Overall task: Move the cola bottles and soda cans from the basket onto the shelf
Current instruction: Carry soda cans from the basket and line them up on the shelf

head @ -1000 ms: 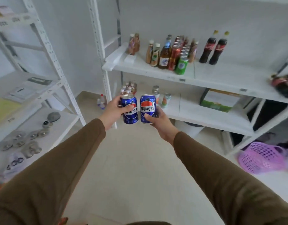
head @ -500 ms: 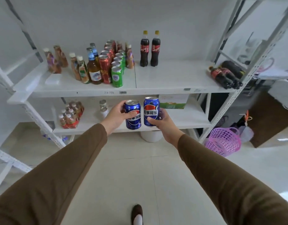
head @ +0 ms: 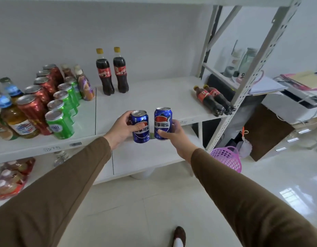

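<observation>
My left hand (head: pixel 121 129) grips a blue cola can (head: pixel 140 126) and my right hand (head: pixel 173 133) grips a second blue cola can (head: pixel 162 123). Both cans are upright and side by side, just in front of the white shelf's (head: pixel 147 100) front edge. Two upright cola bottles (head: pixel 112 72) stand at the back of that shelf. Two more cola bottles (head: pixel 212 99) lie on their sides at its right end. Rows of red cans (head: pixel 35 104) and green cans (head: pixel 62 111) fill the left part. The purple basket (head: pixel 228 158) sits on the floor at the lower right of the rack.
Glass drink bottles (head: pixel 10 111) stand at the shelf's far left. A lower shelf (head: pixel 145 157) holds a shrink-wrapped pack of bottles (head: pixel 10 177). A perforated rack post (head: pixel 250 77) rises to the right, with a printer (head: pixel 295 104) and papers beyond. My foot (head: pixel 179 236) is on the tiled floor.
I have stepped closer to the rack, so the shelf looks larger. Both cans have risen to the level of the shelf's front edge, still held side by side.
</observation>
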The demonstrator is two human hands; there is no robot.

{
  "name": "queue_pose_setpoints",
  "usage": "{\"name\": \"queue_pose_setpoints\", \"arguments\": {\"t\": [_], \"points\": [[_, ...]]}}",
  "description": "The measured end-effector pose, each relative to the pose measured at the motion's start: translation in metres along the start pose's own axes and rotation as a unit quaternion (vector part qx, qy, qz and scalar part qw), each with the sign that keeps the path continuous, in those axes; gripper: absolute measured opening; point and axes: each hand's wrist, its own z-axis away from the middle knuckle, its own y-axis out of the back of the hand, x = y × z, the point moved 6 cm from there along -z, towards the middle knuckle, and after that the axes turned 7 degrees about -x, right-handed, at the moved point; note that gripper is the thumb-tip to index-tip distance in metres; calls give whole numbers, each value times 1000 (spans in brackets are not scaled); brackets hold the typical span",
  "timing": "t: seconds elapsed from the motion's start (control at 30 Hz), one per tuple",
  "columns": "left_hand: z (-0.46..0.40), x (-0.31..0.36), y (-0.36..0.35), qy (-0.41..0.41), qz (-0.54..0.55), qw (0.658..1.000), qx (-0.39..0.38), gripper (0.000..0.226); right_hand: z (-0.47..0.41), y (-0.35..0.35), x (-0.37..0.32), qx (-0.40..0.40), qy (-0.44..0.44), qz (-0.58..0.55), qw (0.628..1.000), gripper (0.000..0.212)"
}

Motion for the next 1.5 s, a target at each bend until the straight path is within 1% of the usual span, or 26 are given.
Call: {"name": "queue_pose_setpoints", "arguments": {"t": [0.2,0.33,0.43,0.6,0.73,0.8,0.87,1.1,1.27,1.5], "points": [[-95,-1,-10,17,2,999,49,54,-94,58,-21,-20,6,55,998,59],[-141,-1,-7,26,4,997,76,61,-151,77,-30,-41,18,87,995,59],[-172,-1,4,33,4,996,88,63,-193,79,-34,-56,24,109,992,59],[-231,-2,36,31,6,995,97,59,-263,73,-42,-81,44,135,987,60],[-276,-10,66,21,-9,994,105,71,-311,69,-48,-77,63,148,984,57],[-297,-11,76,16,-32,993,110,70,-331,68,-49,-74,67,148,984,57],[-314,-13,83,11,-52,992,117,64,-348,67,-49,-73,68,150,984,56],[-360,-11,95,-2,-86,989,118,60,-398,76,-59,-64,65,171,981,62],[-380,-16,100,12,-129,985,114,65,-417,76,-60,-79,63,184,978,60],[-384,-17,106,13,-149,984,94,66,-432,73,-64,-103,65,204,971,61]]}}
